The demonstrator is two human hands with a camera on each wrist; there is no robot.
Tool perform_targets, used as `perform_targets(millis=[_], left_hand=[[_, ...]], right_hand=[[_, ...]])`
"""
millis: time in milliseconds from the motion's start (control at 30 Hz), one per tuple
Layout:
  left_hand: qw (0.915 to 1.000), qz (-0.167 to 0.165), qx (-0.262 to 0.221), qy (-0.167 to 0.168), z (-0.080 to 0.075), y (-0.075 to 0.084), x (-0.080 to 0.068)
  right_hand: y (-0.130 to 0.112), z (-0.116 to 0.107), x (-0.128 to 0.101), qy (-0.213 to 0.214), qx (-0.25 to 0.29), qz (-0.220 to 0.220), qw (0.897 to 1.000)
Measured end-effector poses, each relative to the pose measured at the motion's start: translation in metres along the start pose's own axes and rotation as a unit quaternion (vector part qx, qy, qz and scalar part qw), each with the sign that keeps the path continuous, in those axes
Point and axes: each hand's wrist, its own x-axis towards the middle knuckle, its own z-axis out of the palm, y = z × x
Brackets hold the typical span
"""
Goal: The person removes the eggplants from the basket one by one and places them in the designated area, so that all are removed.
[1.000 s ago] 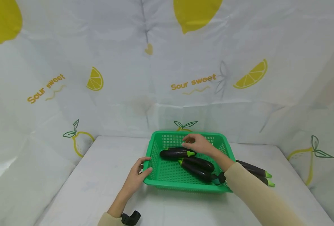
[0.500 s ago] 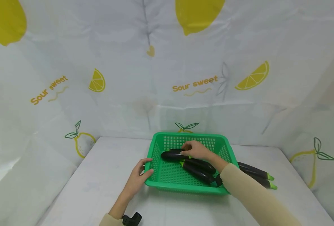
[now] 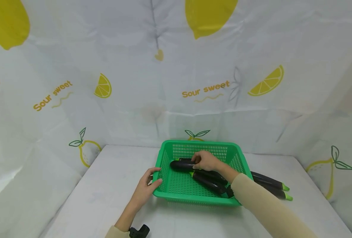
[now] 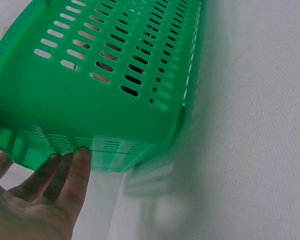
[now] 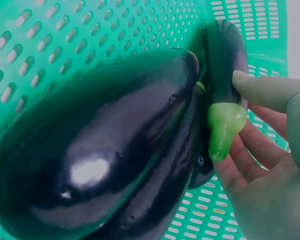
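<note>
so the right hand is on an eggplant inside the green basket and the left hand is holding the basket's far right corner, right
Not quite. The left hand holds the green basket at its near left corner, as the head view shows. The right hand is indeed on an eggplant inside it.

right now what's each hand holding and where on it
The right hand grips an eggplant near its green stem end. The left hand holds the green basket by its near left corner.

The words "Sour sweet" are showing twice in yellow on the lemon-printed backdrop cloth (image 3: 176, 82), once at the left and once right of centre, above the basket.
</note>
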Motion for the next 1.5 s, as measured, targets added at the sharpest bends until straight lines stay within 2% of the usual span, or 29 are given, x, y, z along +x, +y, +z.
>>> perform_targets(millis=[333,567,733,967,1167,1500], left_hand=[[1.0000,0.002,0.001,0.000,0.002,0.001,0.000],[1.0000,-0.001,-0.001,-0.001,0.003,0.002,0.001],[1.0000,-0.001,-0.002,-0.002,0.004,0.000,0.001],[1.0000,0.004,-0.002,-0.001,0.003,0.000,0.001],[1.0000,0.001,-0.002,0.002,0.002,0.000,0.000],[1.0000,0.000,0.000,0.003,0.000,0.001,0.000]], right_hand=[[-0.008,-0.012,-0.005,0.012,0.069,0.013,0.997],[-0.019,-0.023,-0.012,0.020,0.088,0.001,0.996],[-0.027,-0.033,-0.016,0.032,0.104,0.019,0.994],[-0.037,-0.053,-0.022,0.048,0.109,0.028,0.992],[-0.050,-0.070,-0.033,0.060,0.112,0.012,0.992],[-0.071,-0.100,-0.057,0.112,0.058,-0.003,0.992]])
